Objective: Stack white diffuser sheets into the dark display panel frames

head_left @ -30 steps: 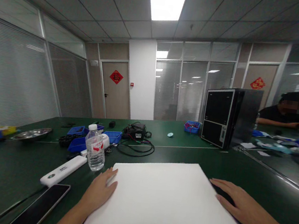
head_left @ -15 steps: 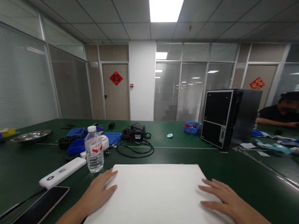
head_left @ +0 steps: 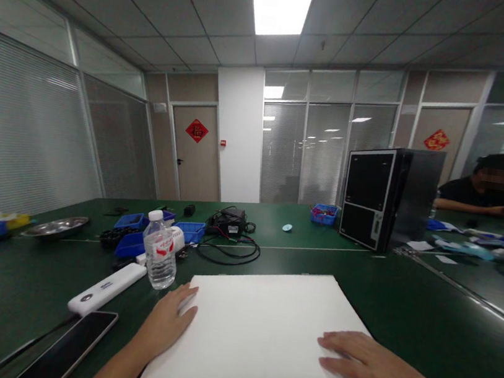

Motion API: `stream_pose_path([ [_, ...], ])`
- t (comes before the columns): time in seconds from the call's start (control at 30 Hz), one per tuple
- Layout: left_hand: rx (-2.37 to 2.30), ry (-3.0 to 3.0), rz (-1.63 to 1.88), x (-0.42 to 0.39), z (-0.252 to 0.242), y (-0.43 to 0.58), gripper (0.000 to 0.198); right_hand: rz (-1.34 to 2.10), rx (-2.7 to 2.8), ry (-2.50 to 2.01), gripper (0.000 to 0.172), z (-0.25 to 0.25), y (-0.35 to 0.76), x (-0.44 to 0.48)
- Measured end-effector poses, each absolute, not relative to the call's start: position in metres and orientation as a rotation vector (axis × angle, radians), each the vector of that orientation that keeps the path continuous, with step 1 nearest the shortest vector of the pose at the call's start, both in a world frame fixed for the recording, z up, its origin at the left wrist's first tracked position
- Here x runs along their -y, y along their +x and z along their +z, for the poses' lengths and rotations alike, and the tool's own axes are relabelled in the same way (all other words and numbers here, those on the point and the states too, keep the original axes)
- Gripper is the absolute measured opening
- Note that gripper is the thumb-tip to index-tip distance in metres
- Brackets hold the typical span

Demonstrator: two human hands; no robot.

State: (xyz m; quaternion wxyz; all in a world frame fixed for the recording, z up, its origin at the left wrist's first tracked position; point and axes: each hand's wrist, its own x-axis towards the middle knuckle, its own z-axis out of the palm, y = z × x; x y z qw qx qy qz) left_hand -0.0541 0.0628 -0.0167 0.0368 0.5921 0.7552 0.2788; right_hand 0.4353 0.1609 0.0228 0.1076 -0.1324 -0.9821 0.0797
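Note:
A flat white board or box top point(head_left: 255, 333) lies on the green table in front of me; I cannot tell which it is. Along its left edge rests my left hand point(head_left: 170, 318), open, with the thumb on the white surface. My right hand point(head_left: 358, 367) is over the right side, its fingers stretched out on or just above the surface and its thumb low near the front edge. Neither hand grips anything. Just beyond my left hand stands a water bottle point(head_left: 160, 257) with a white cap.
To the left lie a phone point(head_left: 68, 348) and a white power strip-like device point(head_left: 107, 287). Farther back are blue trays point(head_left: 190, 231), a black adapter with cables point(head_left: 228, 223), a metal plate point(head_left: 56, 227) and a computer tower point(head_left: 389, 199). A person point(head_left: 486, 187) sits at far right.
My right hand has slid inward and toward me, off the board's far right edge. My left hand stays in place. The view has shifted very slightly.

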Motion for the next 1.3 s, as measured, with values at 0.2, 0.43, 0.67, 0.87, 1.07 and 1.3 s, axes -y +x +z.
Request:
stream_pose_path([
  [0.2, -2.302, 1.828, 0.8, -0.061, -0.015, -0.049, 0.058, 0.114, 2.85, -0.348, 0.066, 0.022, 0.432, -0.162],
  [0.43, -2.285, 1.781, 0.854, -0.06, -0.012, -0.043, 0.063, -0.592, 2.646, 0.084, 0.046, 0.042, 0.425, -0.151],
  [0.67, -2.16, 1.672, 1.099, -0.057, -0.006, -0.058, 0.062, -0.781, 2.62, 0.256, 0.039, 0.044, 0.422, -0.137],
  [0.87, -1.987, 1.682, 1.249, -0.056, -0.003, -0.074, 0.051, -0.672, 2.483, 0.146, 0.04, 0.023, 0.429, -0.145],
  [1.07, -1.933, 1.771, 1.203, -0.057, -0.003, -0.067, 0.056, -0.626, 2.377, 0.058, 0.037, 0.036, 0.448, -0.155],
  [1.3, -1.898, 1.986, 1.171, -0.059, -0.001, -0.06, 0.041, -0.65, 2.28, 0.019, 0.042, 0.027, 0.458, -0.17],
])
